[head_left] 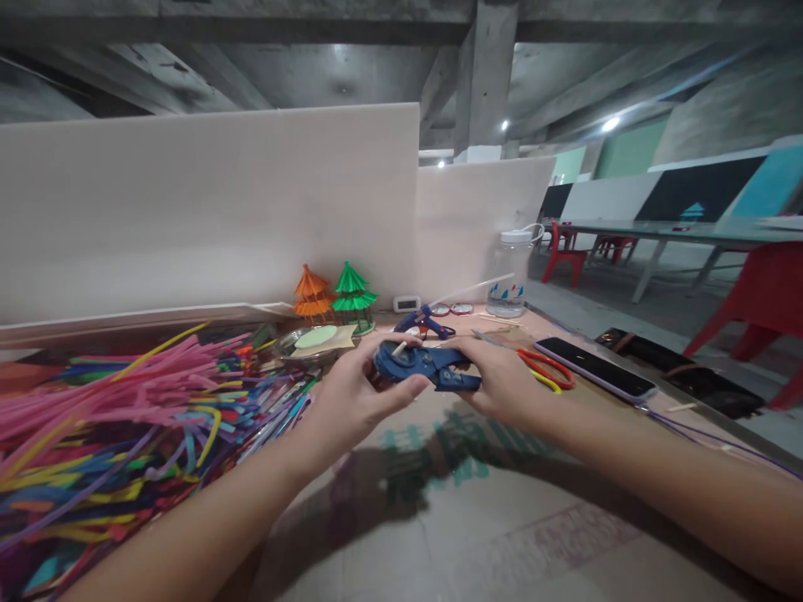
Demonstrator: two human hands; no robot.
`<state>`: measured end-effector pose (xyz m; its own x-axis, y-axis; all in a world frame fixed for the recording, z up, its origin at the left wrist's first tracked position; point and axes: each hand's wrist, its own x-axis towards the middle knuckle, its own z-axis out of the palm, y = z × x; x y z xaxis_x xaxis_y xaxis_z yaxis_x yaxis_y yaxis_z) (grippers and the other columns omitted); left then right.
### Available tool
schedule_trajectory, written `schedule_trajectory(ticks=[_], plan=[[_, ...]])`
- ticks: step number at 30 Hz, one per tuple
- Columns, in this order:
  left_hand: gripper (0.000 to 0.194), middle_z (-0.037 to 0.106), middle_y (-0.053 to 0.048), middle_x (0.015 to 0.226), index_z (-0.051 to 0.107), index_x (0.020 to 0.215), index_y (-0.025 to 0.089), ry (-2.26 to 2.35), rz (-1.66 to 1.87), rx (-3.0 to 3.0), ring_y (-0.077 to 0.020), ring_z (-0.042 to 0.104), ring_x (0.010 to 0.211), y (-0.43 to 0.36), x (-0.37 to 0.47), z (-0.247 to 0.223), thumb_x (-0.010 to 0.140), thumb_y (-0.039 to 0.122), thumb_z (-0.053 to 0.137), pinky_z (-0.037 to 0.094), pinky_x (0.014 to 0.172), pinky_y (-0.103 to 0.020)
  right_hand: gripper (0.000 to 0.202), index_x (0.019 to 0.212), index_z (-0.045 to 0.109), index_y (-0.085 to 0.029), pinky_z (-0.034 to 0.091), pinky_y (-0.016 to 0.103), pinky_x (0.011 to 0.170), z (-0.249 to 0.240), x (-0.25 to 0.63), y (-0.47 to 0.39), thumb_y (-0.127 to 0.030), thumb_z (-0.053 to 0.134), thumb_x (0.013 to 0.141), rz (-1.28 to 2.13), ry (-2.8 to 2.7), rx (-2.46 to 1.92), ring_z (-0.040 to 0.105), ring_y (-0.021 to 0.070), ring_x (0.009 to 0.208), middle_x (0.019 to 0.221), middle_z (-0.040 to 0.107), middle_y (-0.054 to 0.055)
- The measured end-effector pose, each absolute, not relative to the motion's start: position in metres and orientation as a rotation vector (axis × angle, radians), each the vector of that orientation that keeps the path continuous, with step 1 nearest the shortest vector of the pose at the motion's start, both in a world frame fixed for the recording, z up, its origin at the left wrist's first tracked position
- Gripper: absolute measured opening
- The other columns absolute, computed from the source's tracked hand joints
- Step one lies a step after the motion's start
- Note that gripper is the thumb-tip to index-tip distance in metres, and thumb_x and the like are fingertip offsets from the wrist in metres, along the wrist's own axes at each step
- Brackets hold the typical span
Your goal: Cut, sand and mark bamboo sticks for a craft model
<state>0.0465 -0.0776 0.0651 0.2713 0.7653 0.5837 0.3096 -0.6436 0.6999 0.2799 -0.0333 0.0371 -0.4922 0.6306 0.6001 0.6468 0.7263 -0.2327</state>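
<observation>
Both my hands hold a blue hand tool above the worktable; it looks like a punch or small glue gun. My left hand wraps its left end, thumb along the underside. My right hand grips its right end. A short pale stick pokes up from the tool near my left fingers. A blue glue gun rests on the table just behind the tool.
A heap of coloured pipe cleaners fills the left of the table. Orange and green paper trees stand at the back by a partition. Red-handled scissors, a phone and a plastic jar lie to the right.
</observation>
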Motion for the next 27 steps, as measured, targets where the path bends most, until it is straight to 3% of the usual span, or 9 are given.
schedule_trajectory(ticks=[6, 9, 12, 15, 19, 22, 27], plan=[[0.049, 0.062, -0.009, 0.128, 0.061, 0.124, 0.025, 0.969, 1.335, 2.164, -0.0254, 0.057, 0.120, -0.071, 0.048, 0.057, 0.084, 0.050, 0.073, 0.045, 0.102, -0.037, 0.041, 0.120, 0.061, -0.022, 0.050, 0.044, 0.094, 0.035, 0.282, -0.028, -0.019, 0.063, 0.079, -0.073, -2.275, -0.971, 0.064, 0.0312, 0.110, 0.118, 0.070, 0.012], [0.071, 0.059, -0.013, 0.131, 0.046, 0.138, 0.023, 0.883, 1.332, 2.112, -0.0247, 0.060, 0.112, -0.069, 0.048, 0.052, 0.084, 0.067, 0.063, 0.050, 0.093, -0.034, 0.039, 0.117, 0.063, -0.022, 0.050, 0.043, 0.092, 0.035, 0.285, -0.023, -0.021, 0.065, 0.078, -0.112, -2.253, -0.965, 0.066, 0.0312, 0.107, 0.115, 0.073, 0.010], [0.067, 0.062, -0.012, 0.117, 0.044, 0.134, 0.021, 0.898, 1.341, 2.153, -0.0224, 0.061, 0.101, -0.068, 0.044, 0.047, 0.091, 0.073, 0.042, 0.050, 0.088, -0.034, 0.030, 0.109, 0.065, -0.022, 0.051, 0.040, 0.084, 0.036, 0.287, -0.019, -0.026, 0.067, 0.079, -0.155, -2.220, -1.011, 0.069, 0.0303, 0.098, 0.106, 0.076, 0.009], [0.049, 0.062, -0.008, 0.103, 0.052, 0.117, 0.021, 0.946, 1.441, 2.152, -0.0206, 0.060, 0.095, -0.069, 0.041, 0.044, 0.099, 0.063, 0.033, 0.048, 0.088, -0.034, 0.026, 0.105, 0.066, -0.021, 0.050, 0.037, 0.079, 0.037, 0.288, -0.018, -0.028, 0.068, 0.081, -0.169, -2.193, -1.008, 0.070, 0.0287, 0.092, 0.100, 0.076, 0.008], [0.026, 0.061, -0.004, 0.090, 0.056, 0.107, 0.021, 1.014, 1.520, 2.151, -0.0170, 0.057, 0.083, -0.071, 0.041, 0.046, 0.103, 0.042, 0.042, 0.046, 0.076, -0.029, 0.022, 0.103, 0.066, -0.022, 0.049, 0.035, 0.077, 0.036, 0.288, -0.018, -0.028, 0.069, 0.082, -0.160, -2.141, -0.951, 0.069, 0.0259, 0.090, 0.097, 0.075, 0.007], [0.021, 0.060, -0.003, 0.084, 0.059, 0.101, 0.020, 1.000, 1.481, 2.217, -0.0160, 0.056, 0.078, -0.073, 0.042, 0.049, 0.102, 0.035, 0.044, 0.045, 0.070, -0.027, 0.023, 0.103, 0.064, -0.022, 0.049, 0.035, 0.078, 0.034, 0.289, -0.017, -0.027, 0.069, 0.081, -0.135, -2.148, -0.960, 0.068, 0.0260, 0.090, 0.098, 0.074, 0.007], [0.018, 0.063, -0.005, 0.095, 0.061, 0.102, 0.020, 0.984, 1.442, 2.317, -0.0166, 0.059, 0.085, -0.076, 0.043, 0.049, 0.102, 0.028, 0.045, 0.046, 0.077, -0.028, 0.035, 0.112, 0.061, -0.022, 0.051, 0.038, 0.084, 0.032, 0.289, -0.017, -0.018, 0.067, 0.077, -0.107, -2.189, -0.920, 0.067, 0.0277, 0.101, 0.110, 0.073, 0.008]])
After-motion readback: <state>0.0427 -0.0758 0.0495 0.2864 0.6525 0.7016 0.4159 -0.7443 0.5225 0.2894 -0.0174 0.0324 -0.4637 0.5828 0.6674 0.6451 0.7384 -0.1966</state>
